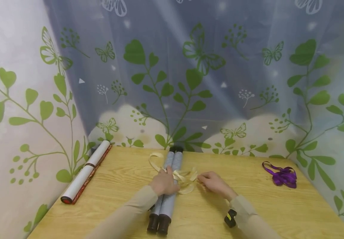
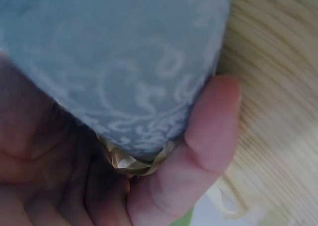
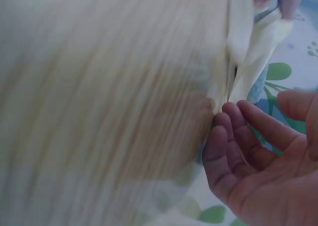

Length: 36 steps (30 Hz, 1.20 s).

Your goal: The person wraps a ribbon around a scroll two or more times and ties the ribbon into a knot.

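A light blue-grey scroll (image 1: 168, 202), wound into two rolls side by side with dark brown end knobs, lies lengthwise on the table. A cream satin ribbon (image 1: 177, 175) wraps its middle, with loose loops spread to both sides. My left hand (image 1: 163, 182) lies over the rolls just below the ribbon and grips them; the left wrist view shows the thumb along one side of the patterned scroll (image 2: 119, 47). Right of the ribbon is my right hand (image 1: 216, 183), fingers softly bent and thumb apart. Its fingertips are right at the ribbon (image 3: 241, 32) in the right wrist view.
At the table's left edge lies a white rolled scroll (image 1: 80, 179) with a dark tie and red trim. A bundle of purple ribbon (image 1: 285, 176) lies at the right. Behind the wooden table (image 1: 124, 172) hangs a leaf-and-butterfly curtain (image 1: 172, 99).
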Each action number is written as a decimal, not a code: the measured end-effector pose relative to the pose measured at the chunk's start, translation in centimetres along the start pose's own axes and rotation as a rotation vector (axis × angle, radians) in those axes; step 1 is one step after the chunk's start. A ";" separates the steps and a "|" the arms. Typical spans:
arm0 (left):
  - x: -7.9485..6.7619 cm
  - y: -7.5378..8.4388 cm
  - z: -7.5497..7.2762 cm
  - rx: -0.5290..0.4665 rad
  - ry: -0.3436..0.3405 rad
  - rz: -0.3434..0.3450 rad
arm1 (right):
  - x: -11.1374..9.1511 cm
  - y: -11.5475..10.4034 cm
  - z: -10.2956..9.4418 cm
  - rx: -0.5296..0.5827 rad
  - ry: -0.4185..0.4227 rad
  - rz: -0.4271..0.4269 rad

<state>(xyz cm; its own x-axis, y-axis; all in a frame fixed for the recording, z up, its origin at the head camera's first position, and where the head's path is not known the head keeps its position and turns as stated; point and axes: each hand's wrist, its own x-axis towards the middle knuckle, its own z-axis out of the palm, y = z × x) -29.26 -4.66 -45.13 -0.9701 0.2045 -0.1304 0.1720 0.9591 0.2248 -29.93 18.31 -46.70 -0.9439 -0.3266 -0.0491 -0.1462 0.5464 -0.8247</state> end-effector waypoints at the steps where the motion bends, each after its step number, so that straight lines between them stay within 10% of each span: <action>1: -0.1 -0.3 -0.1 0.000 -0.001 0.000 | -0.1 0.1 -0.2 -0.066 0.024 -0.021; 6: -0.2 -2.4 -0.4 -0.012 -0.007 -0.011 | -0.9 0.8 -1.1 -0.368 0.155 -0.076; 15: -0.7 -5.8 -1.2 -0.053 -0.006 -0.036 | -2.1 2.6 -3.7 -0.556 0.219 -0.085; 36: -1.4 -14.3 -3.0 0.016 0.006 -0.086 | -4.6 7.2 -10.8 -0.627 0.229 0.012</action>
<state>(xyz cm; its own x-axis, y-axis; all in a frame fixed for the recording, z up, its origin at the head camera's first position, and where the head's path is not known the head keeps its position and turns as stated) -30.89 -19.29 -45.30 -0.9825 0.1199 -0.1424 0.0906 0.9762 0.1971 -29.83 32.12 -46.31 -0.9755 -0.1833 0.1213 -0.2142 0.9165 -0.3379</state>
